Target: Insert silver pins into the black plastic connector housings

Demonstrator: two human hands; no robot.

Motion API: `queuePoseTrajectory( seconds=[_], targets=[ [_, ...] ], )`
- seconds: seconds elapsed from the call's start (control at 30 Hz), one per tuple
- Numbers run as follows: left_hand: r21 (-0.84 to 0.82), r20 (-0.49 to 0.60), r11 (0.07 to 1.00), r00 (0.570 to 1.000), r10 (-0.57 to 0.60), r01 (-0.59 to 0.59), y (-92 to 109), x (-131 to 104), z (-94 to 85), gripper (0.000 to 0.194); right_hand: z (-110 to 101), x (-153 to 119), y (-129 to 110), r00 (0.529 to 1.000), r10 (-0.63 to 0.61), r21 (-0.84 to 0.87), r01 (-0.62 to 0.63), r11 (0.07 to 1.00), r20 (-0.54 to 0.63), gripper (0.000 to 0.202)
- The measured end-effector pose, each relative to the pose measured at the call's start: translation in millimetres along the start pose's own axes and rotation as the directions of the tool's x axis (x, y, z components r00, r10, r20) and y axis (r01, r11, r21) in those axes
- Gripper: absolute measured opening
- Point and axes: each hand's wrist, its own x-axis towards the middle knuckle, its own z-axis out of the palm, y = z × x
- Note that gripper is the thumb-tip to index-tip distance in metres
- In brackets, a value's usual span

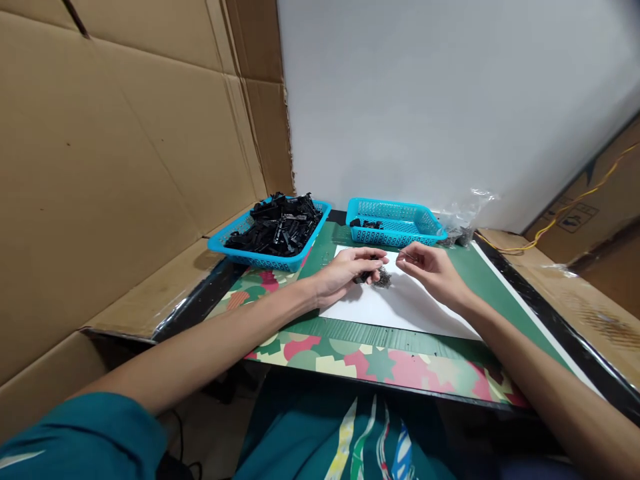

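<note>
- A narrow gap is left between the left hand [357,270] and the right hand [427,267]; beneath it, the sheet is partly taken up by a heap of metal bits [383,279].
- Free room is offered by the near right part of the white sheet [425,313] and the green mat [505,283] beyond its right edge.
- The back left is blocked by a heaped blue basket [265,263].
- The second basket [395,237] can be entered from above; its right end is crowded by a plastic bag [465,217].
- Farther reach is stopped by the white wall [410,100].
</note>
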Motion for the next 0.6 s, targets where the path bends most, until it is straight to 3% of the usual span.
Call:
queuePoseTrajectory(
  seconds=[0.3,0.5,0.6],
  targets=[
    [0.071,0.021,0.996,0.998,-0.057,0.055,0,-3,3.7,0.029,3,-5,-9,1.0,-0.016,0.1,0.014,0.995,0.024,0.03],
    [0.066,0.16,0.995,0.983,-0.089,0.079,-1,-3,4.1,0.02,6,-6,-11,0.996,-0.039,0.149,0.027,0.989,0.078,0.029],
    [0.085,0.237,0.993,0.966,-0.104,0.087,-2,-5,5.3,0.027,7,-8,-11,0.993,-0.044,0.201,0.021,0.979,0.11,0.027]
  ],
)
